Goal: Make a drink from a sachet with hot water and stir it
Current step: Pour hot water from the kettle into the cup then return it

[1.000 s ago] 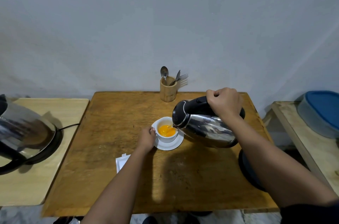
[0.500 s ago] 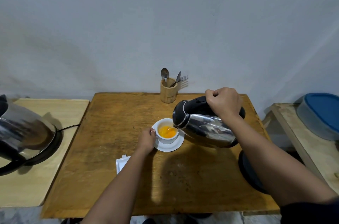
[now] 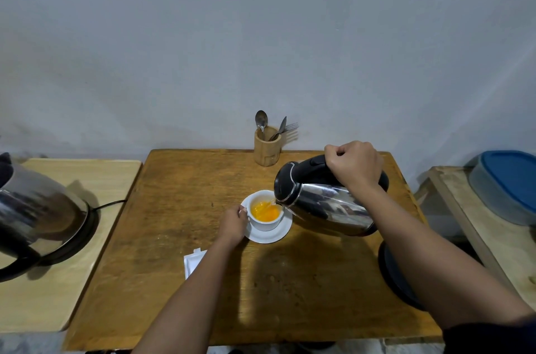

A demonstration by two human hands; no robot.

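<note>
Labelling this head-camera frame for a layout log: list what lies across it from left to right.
Second kettle on its base → torn sachet → left hand at the cup's handle → cup on saucer → tilted kettle held by right hand → blue-lidded container.

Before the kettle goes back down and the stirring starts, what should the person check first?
1. Cup has liquid in it: ok, orange.
2. Cup sits on its saucer: ok.
3. Left hand steadies the cup: ok.
4. Right hand has a firm grip on the kettle handle: ok.
5. Spoon ready in the wooden holder: ok.
6. Powder fully dissolved: cannot tell.
</note>
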